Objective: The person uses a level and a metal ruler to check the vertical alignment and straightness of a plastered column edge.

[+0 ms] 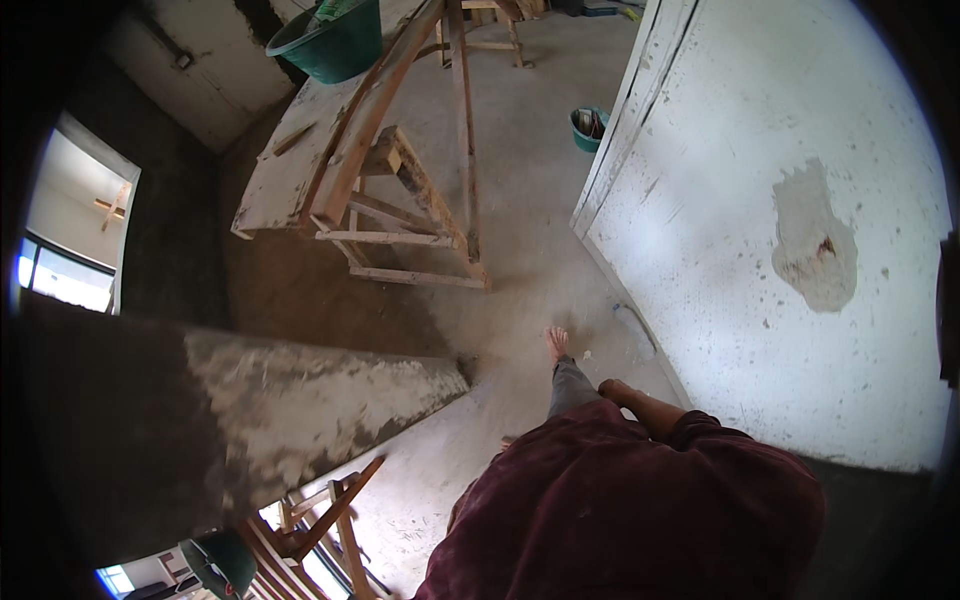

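Observation:
My right hand [613,389] is low in front of my body, beside the hem of my maroon top [640,510]. The bare forearm shows, but the fingers are too small and dark to make out, and nothing is visibly held. My left hand is out of sight. A bare foot [556,343] is stretched forward on the concrete floor. Closest to the right hand is a white paint-spotted door panel [720,250] with a grey patch. A clear plastic bottle [634,330] lies at its foot.
Ahead, a board on a wooden trestle [430,195] carries a large green tub [335,45] and a wood scrap [292,139]. A smaller green bucket [588,128] stands beyond the door panel. At left, a partly plastered wall end [320,400] juts in; wooden frames [340,515] stand behind it.

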Demonstrator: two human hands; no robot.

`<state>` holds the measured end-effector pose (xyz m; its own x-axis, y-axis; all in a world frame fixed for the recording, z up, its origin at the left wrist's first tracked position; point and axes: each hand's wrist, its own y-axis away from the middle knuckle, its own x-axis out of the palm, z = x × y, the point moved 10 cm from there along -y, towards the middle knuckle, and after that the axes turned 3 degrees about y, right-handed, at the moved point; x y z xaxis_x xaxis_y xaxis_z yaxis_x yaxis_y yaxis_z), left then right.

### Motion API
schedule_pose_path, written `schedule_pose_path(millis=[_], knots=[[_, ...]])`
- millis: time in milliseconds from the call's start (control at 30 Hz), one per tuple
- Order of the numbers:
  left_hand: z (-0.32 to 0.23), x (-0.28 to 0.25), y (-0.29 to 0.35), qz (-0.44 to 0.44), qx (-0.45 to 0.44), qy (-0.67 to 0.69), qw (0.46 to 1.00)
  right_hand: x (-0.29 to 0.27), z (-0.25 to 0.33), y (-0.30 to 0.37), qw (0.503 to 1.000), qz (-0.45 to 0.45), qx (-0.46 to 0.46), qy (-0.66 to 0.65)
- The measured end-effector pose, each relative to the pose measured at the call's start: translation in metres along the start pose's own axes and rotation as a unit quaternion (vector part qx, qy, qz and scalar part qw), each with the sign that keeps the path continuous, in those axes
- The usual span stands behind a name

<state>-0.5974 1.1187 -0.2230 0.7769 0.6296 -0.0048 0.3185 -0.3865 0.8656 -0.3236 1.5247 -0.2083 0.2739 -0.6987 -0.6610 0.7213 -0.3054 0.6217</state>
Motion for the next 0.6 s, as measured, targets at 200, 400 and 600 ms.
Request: schedule_pose_path(millis=[200,400,600], knots=[[-0.026,0.047,-0.063,-0.043,-0.021,-0.03,0.998,-0.065,-0.123,-0.055,0.985,0.075,0.128,-0.091],[-0.158,0.092,-0.119,-0.086,0.071,-0.076,0.991,-0.236,-0.146,-0.128,0.888,0.044,0.188,-0.417],[-0.506,0.208,-0.093,-0.048,0.308,-0.17,0.935,-0.406,-0.121,-0.247,0.85,-0.022,0.115,-0.514]])
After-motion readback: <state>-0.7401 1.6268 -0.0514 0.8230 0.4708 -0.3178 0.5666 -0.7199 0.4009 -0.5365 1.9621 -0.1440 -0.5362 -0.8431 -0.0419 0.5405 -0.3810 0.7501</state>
